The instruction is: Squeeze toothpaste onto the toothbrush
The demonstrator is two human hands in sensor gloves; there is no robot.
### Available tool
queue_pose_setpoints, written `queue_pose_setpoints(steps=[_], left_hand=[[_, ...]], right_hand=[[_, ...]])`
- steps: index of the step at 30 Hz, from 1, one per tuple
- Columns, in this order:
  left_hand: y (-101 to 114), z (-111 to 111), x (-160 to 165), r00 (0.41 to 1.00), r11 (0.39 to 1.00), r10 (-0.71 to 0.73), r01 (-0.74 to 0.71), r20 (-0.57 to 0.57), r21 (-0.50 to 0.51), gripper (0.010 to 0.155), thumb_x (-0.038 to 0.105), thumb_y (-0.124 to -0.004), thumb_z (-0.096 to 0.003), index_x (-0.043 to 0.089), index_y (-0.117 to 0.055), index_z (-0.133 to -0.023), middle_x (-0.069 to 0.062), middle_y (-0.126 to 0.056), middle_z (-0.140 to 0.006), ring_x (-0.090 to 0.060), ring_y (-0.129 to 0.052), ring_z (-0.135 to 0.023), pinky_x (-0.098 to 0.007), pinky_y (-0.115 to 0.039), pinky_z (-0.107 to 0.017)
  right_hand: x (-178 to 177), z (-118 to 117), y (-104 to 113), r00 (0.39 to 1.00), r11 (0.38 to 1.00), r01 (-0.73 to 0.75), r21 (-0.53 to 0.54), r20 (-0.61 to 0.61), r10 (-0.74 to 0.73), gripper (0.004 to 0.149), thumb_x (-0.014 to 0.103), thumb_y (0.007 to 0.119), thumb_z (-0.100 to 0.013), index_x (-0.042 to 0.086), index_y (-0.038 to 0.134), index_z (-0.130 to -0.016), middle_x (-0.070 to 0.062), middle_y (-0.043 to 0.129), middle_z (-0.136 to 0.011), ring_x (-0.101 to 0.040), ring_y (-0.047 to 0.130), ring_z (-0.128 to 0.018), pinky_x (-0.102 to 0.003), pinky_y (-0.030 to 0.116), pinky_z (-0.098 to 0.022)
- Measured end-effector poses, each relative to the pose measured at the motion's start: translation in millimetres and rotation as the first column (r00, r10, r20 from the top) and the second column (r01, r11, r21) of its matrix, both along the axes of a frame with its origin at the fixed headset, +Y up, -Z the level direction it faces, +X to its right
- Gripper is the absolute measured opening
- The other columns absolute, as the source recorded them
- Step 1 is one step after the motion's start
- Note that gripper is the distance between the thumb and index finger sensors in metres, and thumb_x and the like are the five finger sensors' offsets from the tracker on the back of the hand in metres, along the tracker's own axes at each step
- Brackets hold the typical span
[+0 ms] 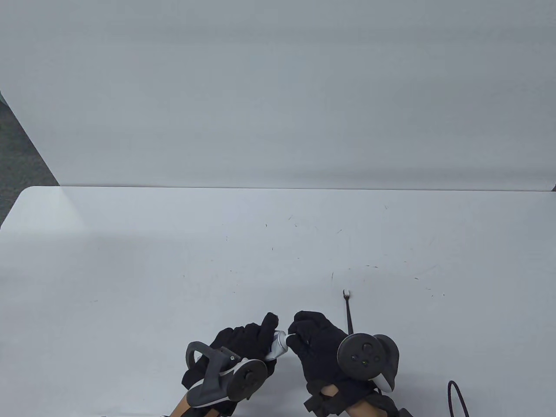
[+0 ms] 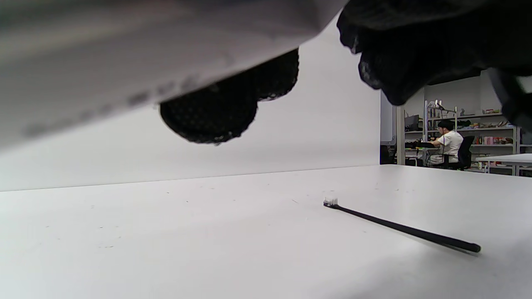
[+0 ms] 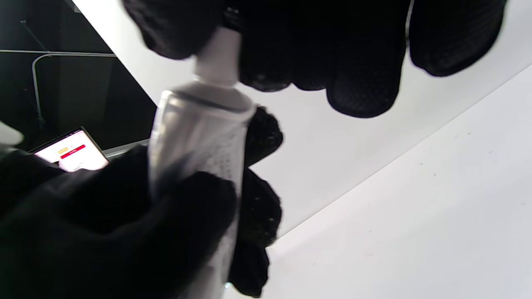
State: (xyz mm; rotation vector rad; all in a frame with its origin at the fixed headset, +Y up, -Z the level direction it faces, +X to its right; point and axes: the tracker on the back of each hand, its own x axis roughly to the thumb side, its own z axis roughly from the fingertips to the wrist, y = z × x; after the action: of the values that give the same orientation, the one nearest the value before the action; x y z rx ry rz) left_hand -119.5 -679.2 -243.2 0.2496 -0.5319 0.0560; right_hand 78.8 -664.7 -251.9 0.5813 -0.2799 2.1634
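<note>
Gloved and low in the table view, the left hand wraps the body of the toothpaste tube, fingers curled round it in a firm hold. Just beside it, the right hand pinches the white cap at the tube's nozzle end — the right wrist view shows fingertips closed over that cap while the silver shoulder of the tube stands below them. Both hands are therefore closed, each on a different end of the same tube.

Beyond the right hand, the toothbrush lies flat on the table, untouched, its bristle head pointing away from the hands and its black handle running back toward the right hand's tracker.

My judgement is that the cap is being worked off, so 3 risks follow. First, the left hand's hold sits on the soft tube body — if it presses hard as the cap frees, paste may spurt out onto the glove or table before the brush is anywhere near. Second, the small cap could slip from gloved fingertips and roll off. Third, the brush has a tiny head and lies loose; squeezing onto it without lifting or steadying it could nudge it aside and leave the paste on the table.
</note>
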Motion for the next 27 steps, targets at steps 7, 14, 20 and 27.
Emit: queue_pose_setpoints(steps=[7,14,20,27], left_hand=[[0.4,-0.1,-1.5,1.0,1.0,0.02,-0.02,-0.008,-0.008,0.089,0.063,-0.071,-0.0303,0.019,-0.051,-0.105,-0.016,-0.081,-0.087,-0.047,-0.095,-0.062,-0.06,-0.082,-0.044],[-2.9,0.2,0.5,1.0,1.0,-0.008,0.008,-0.012,0.001,0.088,0.063,-0.071,-0.0299,0.02,-0.052,-0.105,-0.015,-0.081,-0.087,-0.046,-0.095,-0.063,-0.059,-0.082,-0.044],[-1.1,0.4,0.2,1.0,1.0,0.013,-0.013,-0.014,-0.002,0.088,0.062,-0.071,-0.0302,0.019,-0.052,-0.105,-0.015,-0.081,-0.087,-0.046,-0.095,-0.063,-0.06,-0.082,-0.044],[-1.7,1.7,-0.2,1.0,1.0,0.01,-0.01,-0.01,0.006,0.097,0.065,-0.073,-0.021,0.02,-0.053,-0.104,-0.015,-0.081,-0.087,-0.046,-0.095,-0.063,-0.06,-0.082,-0.044]], right_hand=[[8.2,-3.9,-1.6,0.999,0.995,-0.044,-0.091,-0.022,0.042,0.057,0.043,0.071,-0.044,0.012,0.07,-0.091,-0.019,0.069,-0.094,-0.047,0.084,-0.073,-0.07,0.07,-0.049],[3.5,-3.6,0.8,0.999,0.998,-0.021,-0.063,-0.035,0.019,0.042,0.027,0.073,-0.041,0.005,0.076,-0.077,-0.018,0.072,-0.089,-0.043,0.089,-0.067,-0.067,0.072,-0.048],[10.3,-7.6,-2.2,1.0,0.994,0.008,-0.111,0.004,-0.008,0.054,0.044,0.067,-0.044,0.007,0.073,-0.083,-0.022,0.071,-0.091,-0.047,0.088,-0.066,-0.067,0.074,-0.043],[8.4,-7.2,-0.2,0.993,0.993,-0.024,-0.118,-0.115,0.01,0.045,0.03,0.075,-0.041,0.004,0.076,-0.078,-0.019,0.07,-0.09,-0.042,0.089,-0.067,-0.067,0.073,-0.047]])
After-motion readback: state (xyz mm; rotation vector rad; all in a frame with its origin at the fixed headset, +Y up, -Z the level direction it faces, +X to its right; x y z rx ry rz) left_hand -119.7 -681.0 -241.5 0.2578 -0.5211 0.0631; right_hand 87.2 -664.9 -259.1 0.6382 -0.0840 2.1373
